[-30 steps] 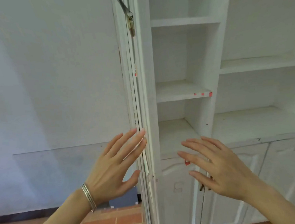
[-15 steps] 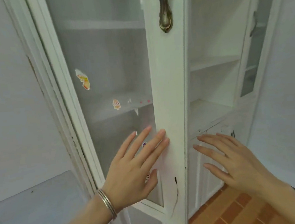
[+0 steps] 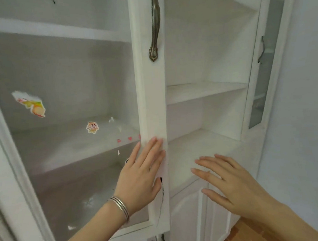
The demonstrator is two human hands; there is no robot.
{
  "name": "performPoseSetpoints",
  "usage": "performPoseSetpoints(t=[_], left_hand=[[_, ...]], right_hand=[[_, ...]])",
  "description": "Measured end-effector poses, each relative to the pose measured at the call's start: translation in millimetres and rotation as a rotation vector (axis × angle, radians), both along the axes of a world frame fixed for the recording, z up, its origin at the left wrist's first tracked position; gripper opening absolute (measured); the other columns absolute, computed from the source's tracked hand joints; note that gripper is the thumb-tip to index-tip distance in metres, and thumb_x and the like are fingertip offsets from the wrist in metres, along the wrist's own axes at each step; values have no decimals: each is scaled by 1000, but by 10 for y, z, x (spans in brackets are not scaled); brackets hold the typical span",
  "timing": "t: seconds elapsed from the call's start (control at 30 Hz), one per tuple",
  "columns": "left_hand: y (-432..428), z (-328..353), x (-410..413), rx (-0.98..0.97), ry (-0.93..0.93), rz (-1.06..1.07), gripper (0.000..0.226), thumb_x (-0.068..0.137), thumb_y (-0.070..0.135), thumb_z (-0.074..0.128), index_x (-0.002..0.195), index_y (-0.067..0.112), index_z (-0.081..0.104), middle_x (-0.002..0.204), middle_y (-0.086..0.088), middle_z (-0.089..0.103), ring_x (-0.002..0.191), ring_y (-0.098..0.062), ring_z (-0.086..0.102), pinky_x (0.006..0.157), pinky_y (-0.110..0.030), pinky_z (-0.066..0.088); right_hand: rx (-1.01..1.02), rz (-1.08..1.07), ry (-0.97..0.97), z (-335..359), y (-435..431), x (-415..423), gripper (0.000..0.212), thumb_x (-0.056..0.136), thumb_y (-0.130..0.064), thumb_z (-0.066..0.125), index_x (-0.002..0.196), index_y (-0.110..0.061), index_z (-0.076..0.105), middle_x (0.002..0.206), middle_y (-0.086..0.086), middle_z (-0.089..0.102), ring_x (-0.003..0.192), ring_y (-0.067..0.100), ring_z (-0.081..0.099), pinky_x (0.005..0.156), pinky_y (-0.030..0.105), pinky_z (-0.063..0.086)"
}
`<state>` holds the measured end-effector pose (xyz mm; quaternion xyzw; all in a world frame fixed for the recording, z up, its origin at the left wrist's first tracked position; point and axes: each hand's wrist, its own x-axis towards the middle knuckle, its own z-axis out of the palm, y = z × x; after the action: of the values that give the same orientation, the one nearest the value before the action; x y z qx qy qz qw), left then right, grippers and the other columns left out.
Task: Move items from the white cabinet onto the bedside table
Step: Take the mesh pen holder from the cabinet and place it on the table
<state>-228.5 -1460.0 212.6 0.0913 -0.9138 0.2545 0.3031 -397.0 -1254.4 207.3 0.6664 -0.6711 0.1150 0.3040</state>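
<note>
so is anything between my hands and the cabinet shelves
The glass door stands between the left hand, which is pressed flat on its frame, and the left shelves. Nothing visible stands between the open right hand and the right shelves.

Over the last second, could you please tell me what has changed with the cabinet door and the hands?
The glass door, edge-on a second ago, has swung toward closed, so its front now faces the camera. The left hand went from touching its edge to pressing flat on its frame. Unchanged: the right hand hovers open beside it, and neither hand holds anything.
</note>
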Motion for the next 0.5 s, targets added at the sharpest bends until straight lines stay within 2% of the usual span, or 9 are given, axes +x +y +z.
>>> performPoseSetpoints(t=[0.27,0.5], left_hand=[[-500,-19,-497,-36,61,180,83,65,24,76,140,12,44,154,-8,26,143,-21,19,113,-51,14],[-854,17,-616,-28,35,259,87,63,29,78,141,13,43,155,-6,24,143,-20,17,115,-52,8]], right_hand=[[43,102,55,93,-883,-643,44,96,-43,38,130,-20,51,134,3,52,127,18,43,105,40,31],[88,153,33,-11,-1441,-829,48,94,-50,40,131,-21,51,133,3,52,128,20,42,104,45,34]])
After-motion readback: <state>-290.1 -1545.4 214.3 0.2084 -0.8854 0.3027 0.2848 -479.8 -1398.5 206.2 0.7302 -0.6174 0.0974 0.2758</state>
